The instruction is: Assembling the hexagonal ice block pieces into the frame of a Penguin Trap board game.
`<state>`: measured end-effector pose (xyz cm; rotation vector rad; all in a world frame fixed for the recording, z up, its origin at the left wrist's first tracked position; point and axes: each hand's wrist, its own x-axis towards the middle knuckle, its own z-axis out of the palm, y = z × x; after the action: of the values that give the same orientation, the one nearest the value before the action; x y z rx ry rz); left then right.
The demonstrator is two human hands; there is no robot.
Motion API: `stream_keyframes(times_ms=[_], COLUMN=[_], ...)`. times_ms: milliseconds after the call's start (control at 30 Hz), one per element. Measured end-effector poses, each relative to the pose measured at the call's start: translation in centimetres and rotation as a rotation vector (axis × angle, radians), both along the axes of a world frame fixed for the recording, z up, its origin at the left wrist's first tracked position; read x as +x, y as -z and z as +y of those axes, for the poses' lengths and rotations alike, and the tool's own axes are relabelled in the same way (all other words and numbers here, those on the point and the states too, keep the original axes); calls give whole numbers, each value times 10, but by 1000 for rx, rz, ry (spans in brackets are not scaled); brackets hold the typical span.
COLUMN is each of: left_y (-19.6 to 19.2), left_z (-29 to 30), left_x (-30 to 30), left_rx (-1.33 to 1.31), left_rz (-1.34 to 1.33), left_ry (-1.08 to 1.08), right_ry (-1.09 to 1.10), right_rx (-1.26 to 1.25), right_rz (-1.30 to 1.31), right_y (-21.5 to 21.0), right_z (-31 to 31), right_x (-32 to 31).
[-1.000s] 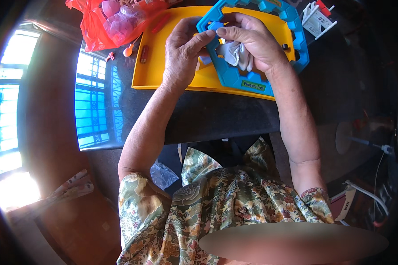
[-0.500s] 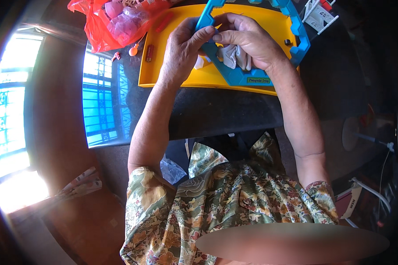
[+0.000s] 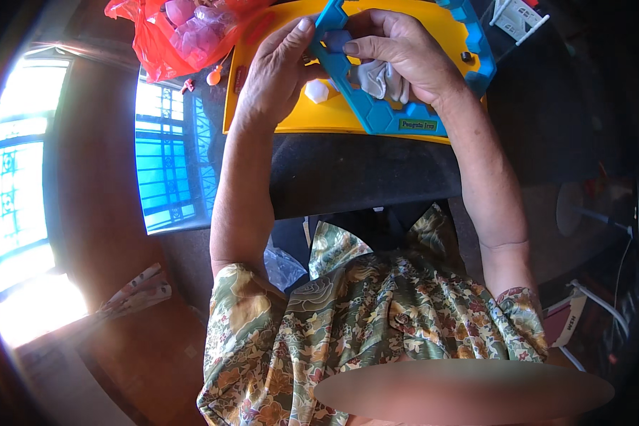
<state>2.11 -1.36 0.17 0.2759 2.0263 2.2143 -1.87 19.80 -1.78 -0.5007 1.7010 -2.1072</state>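
My left hand grips the left side of a blue hexagonal game frame, its thumb raised and its other fingers partly behind the frame. Curled in my right hand is a crumpled light-grey cloth. The right thumb and fingertips are at a dull blue block beside the frame's inner edge; whether they pinch it or only touch it is unclear. A white hexagonal block lies near my left hand in the yellow tray. The frame is held over this tray.
At the far left a red plastic bag holds pink items, with a small orange ball beside it. A white toy rack stands at the far right. A small dark piece lies in the tray. The table is black.
My left thumb has moved away from the right thumb, and the left hand has shifted slightly left. The dull blue block and the white hexagonal block now show more fully.
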Motion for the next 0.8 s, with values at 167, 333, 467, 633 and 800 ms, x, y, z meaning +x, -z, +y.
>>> stream_keyframes(times_ms=[167, 333, 467, 633, 800], left_y=[3, 12, 14, 13, 12], left_z=[-4, 23, 39, 47, 48], left_x=[-4, 2, 7, 11, 11], left_rx=[66, 117, 153, 205, 226], left_rz=[-51, 18, -21, -48, -47], left_ry=[69, -93, -123, -157, -128], right_ry=[-7, 41, 57, -6, -2], right_rx=[56, -14, -173, -231, -190], right_rz=[85, 133, -23, -9, 4], right_y=[12, 15, 3, 7, 4], right_z=[8, 5, -6, -7, -4], right_x=[-2, 0, 7, 6, 5])
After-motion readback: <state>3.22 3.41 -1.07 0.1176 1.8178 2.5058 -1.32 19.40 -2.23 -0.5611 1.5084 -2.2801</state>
